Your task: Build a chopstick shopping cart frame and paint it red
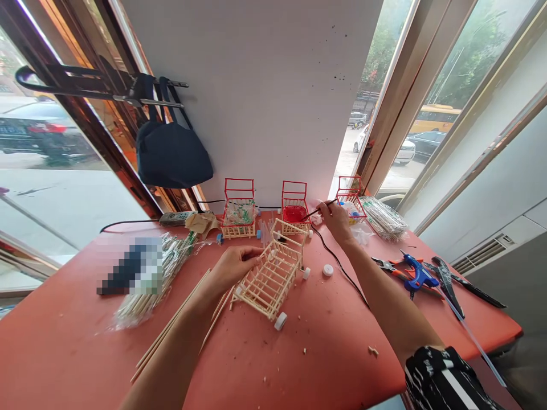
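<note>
My left hand [236, 265] grips the left side of a small cart [273, 272] built from bare wooden sticks, tilted above the red table. White bottle-cap wheels show on it. Between the fingers of my right hand [335, 221] is a thin dark paintbrush [317, 210]. Its tip reaches down to a tub of red paint [294, 213], which sits in a second cart [294, 196] with red-painted upper bars. Whether the bristles touch the paint is too small to tell. Another red-railed cart [239, 208] stands to the left, and one more [350, 196] stands behind my right hand.
Bundled sticks in plastic [162, 279] lie left, beside loose long sticks [171, 324]. At right are a blue glue gun [419, 273], pliers [391, 266] and another stick pack [383, 218]. A black cable [337, 259] crosses the table near a white cap [327, 270]. A dark bag [173, 151] hangs at the wall.
</note>
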Demonstrator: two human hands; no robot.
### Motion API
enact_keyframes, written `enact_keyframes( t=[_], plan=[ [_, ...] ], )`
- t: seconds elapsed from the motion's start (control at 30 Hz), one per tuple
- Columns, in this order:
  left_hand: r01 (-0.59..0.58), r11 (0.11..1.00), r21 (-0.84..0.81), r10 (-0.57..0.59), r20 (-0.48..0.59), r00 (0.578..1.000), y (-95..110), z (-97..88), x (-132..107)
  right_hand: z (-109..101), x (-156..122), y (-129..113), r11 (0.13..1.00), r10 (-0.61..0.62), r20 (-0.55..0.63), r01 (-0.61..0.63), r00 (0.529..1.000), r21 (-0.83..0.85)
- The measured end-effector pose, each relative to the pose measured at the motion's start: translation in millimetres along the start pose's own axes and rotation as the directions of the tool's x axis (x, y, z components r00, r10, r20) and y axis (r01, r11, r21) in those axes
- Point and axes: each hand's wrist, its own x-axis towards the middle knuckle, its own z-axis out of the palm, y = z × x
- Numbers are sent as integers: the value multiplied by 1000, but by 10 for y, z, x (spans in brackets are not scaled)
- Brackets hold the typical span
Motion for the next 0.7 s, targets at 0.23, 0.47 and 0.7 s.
enact_keyframes(
  t=[0.23,0.47,0.7],
  plan=[
    [25,1000,-2,-25,-14,1000,0,1,-19,97,41,-48,996,-44,49,48,998,-72],
    [38,998,-44,-39,-40,998,-39,17,-35,90,56,-105,988,-93,59,99,994,-120],
    [87,987,-132,-95,-53,994,-73,56,-56,-22,-7,-174,983,-134,5,134,991,-123]
  ],
)
